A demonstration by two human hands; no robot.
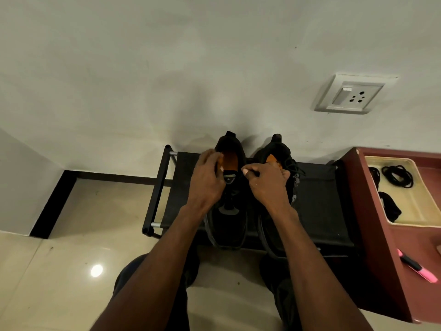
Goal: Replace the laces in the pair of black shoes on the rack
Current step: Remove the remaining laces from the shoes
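Two black shoes with orange insoles stand side by side on a black rack (319, 199), toes toward me. My left hand (206, 180) curls over the left side of the left shoe (230, 218) near its collar. My right hand (267, 182) pinches something thin and dark at that shoe's right upper edge, apparently a lace end. The right shoe (280, 149) keeps its black lace, partly hidden behind my right hand. A coil of black laces (397, 176) lies in a cream tray (422, 211) on the right.
The tray sits on a maroon table (379, 247) against the rack's right end, with a pink highlighter (417, 267) and a black cloth item (391, 207). A white wall with a socket (353, 94) stands behind. My knees are in front of the rack on the tiled floor (71, 271).
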